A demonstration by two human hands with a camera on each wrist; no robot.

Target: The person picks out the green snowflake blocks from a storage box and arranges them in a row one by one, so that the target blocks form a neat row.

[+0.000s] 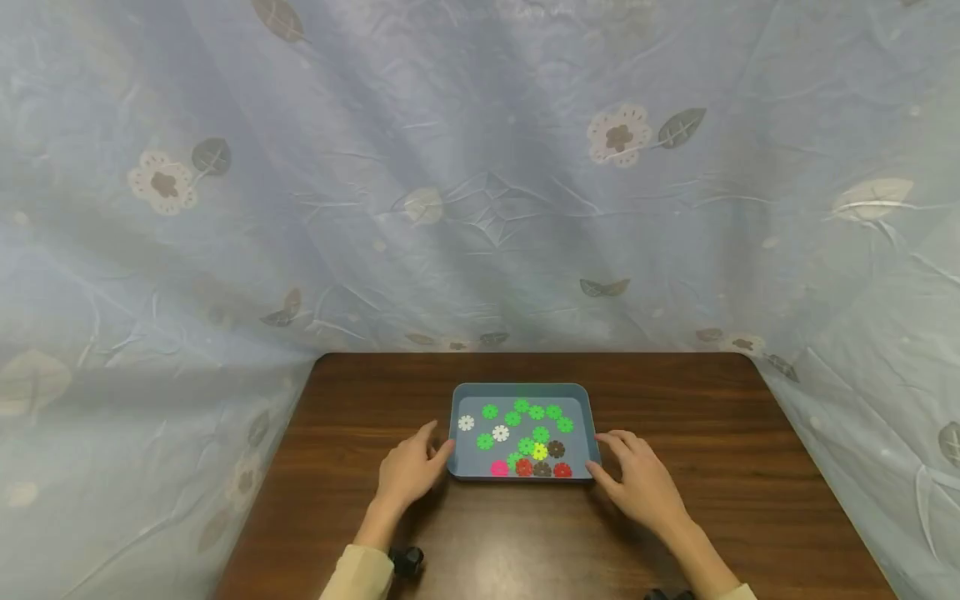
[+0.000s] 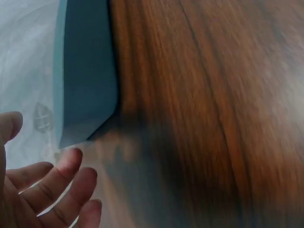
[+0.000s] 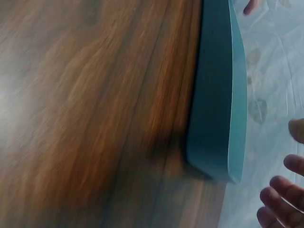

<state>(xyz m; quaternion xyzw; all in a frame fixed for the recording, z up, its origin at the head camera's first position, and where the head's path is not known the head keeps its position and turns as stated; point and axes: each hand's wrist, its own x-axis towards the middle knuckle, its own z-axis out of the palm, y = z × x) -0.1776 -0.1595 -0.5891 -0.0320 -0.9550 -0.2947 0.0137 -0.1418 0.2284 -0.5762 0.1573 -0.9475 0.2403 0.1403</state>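
Observation:
A blue-grey rectangular tray lies on the brown wooden table. Scattered inside are several flat, notched plastic discs: green ones, white ones, a yellow one, brown ones, red ones and a pink one. My left hand is at the tray's left side, thumb right by the rim. On the opposite side, my right hand has its thumb and fingers spread beside the near right corner. The wrist views show loosely bent fingers close to the tray's outer wall, pinching nothing.
Wood-grain tabletop surrounds the tray, with its far edge behind it. A pale curtain printed with flowers and leaves hangs behind and on both sides. Black wrist straps show near the sleeves.

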